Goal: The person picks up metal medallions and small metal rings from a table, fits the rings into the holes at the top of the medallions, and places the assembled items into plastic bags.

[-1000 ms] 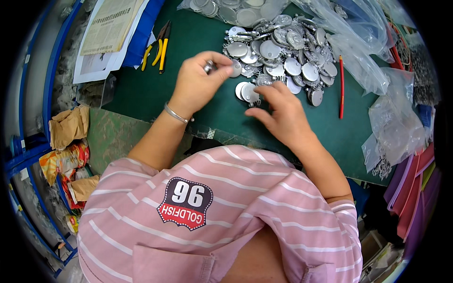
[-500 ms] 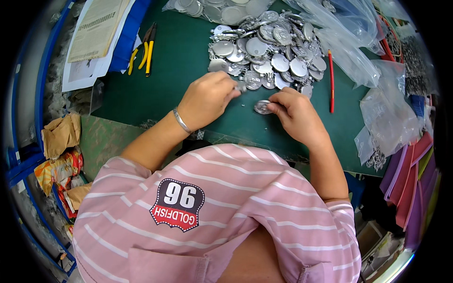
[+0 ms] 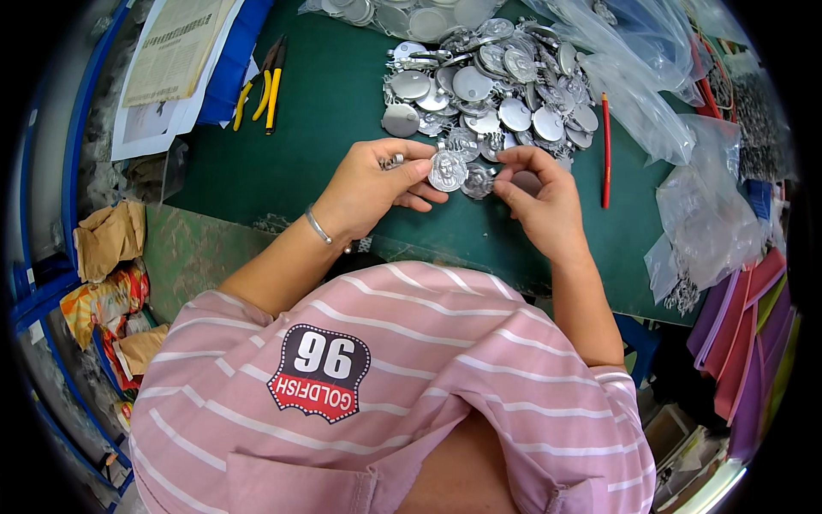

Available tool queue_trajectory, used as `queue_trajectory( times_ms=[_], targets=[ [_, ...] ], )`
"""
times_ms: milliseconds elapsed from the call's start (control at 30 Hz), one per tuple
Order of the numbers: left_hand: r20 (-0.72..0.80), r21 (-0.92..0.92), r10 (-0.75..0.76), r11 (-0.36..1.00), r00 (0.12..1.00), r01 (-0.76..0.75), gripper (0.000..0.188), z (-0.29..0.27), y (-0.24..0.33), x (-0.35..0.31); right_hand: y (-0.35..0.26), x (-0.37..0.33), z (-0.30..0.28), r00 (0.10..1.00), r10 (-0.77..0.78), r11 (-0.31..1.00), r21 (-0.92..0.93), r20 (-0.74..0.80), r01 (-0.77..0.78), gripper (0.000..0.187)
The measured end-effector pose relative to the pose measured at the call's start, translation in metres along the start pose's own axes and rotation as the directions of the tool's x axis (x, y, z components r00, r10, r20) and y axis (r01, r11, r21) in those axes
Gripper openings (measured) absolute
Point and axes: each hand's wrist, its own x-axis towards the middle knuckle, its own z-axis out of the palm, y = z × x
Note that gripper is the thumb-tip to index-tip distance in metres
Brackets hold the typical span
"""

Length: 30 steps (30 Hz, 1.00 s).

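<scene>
My left hand [image 3: 364, 184] pinches a round silver medallion [image 3: 447, 171] with a raised figure on its face. A small metal piece [image 3: 391, 161] also shows between that hand's fingers; its kind is unclear. In my right hand [image 3: 548, 201], thumb and forefinger grip the edge of a second silver medallion [image 3: 478, 182], close beside the first. Just beyond both hands lies a heap of silver medallions [image 3: 471, 84], some with plain backs up, some with relief faces up, several with short chain or loop ends.
A red pencil [image 3: 606, 150] lies right of the heap on the green table mat [image 3: 334, 77]. Yellow-handled pliers [image 3: 272, 86] and papers [image 3: 163, 86] are at the left. Clear plastic bags [image 3: 706, 197] spread along the right side. A bag of discs [image 3: 411, 19] lies at the back.
My left hand has turned and opened its fingers somewhat, and a medallion's relief face now shows at its fingertips. The two medallions have come close together.
</scene>
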Motion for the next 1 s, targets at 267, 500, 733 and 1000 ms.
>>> queue_trajectory(
  times_ms=[267, 500, 733, 1000],
  targets=[
    [0.055, -0.037, -0.004, 0.999, 0.998, 0.006, 0.029, 0.001, 0.002, -0.001, 0.004, -0.002, 0.008, 0.988, -0.062, 0.976, 0.199, -0.142, 0.090, 0.018],
    [0.061, -0.041, 0.001, 0.999, 0.998, 0.001, 0.030, -0.001, -0.001, -0.001, 0.024, 0.000, 0.010, 0.987, -0.111, 0.989, -0.109, -0.119, 0.098, 0.027],
    [0.062, -0.051, 0.009, 0.999, 0.998, -0.006, 0.028, 0.000, 0.001, -0.004, 0.008, -0.001, 0.010, 0.987, -0.035, 0.996, 0.075, -0.160, 0.047, 0.033],
    [0.076, -0.066, 0.003, 0.998, 0.997, 0.002, 0.028, 0.001, 0.000, -0.003, 0.008, -0.005, 0.005, 0.963, -0.150, 0.989, -0.027, -0.226, 0.147, 0.023]
  ],
)
